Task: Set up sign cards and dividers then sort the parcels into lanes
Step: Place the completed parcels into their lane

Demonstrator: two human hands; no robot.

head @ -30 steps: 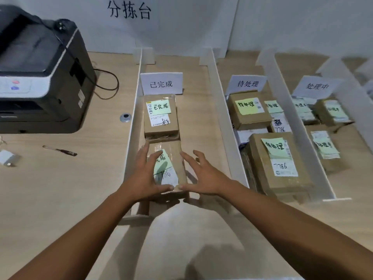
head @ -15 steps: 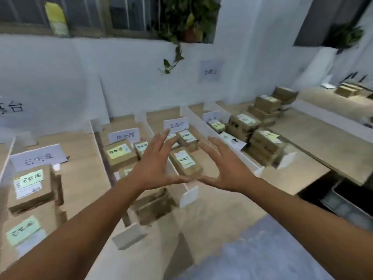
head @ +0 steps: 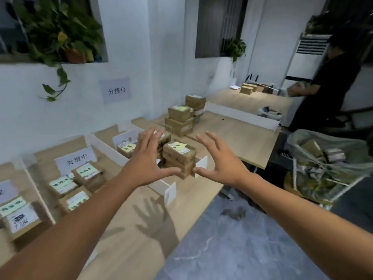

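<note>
Both my hands hover in the air above the wooden table (head: 238,138) with fingers spread and nothing in them. My left hand (head: 147,158) and my right hand (head: 216,158) flank a stack of brown parcels (head: 178,158) topped by a yellow-green note, which stands farther away at the right end of the lanes. White dividers (head: 109,149) split the table into lanes. A white sign card (head: 75,159) stands in one lane behind several labelled parcels (head: 87,174). Another sign card (head: 125,139) stands in the lane to its right.
A taller pile of parcels (head: 179,120) stands farther back on the table. A sack of parcels (head: 323,168) sits on the floor at right. A person in black (head: 327,87) stands at the far right by another table. Plants (head: 60,35) hang on the wall.
My view has swung right, away from the leftmost lane. My hands let go of the parcel there and now hover open, farther right, near the stacked parcels.
</note>
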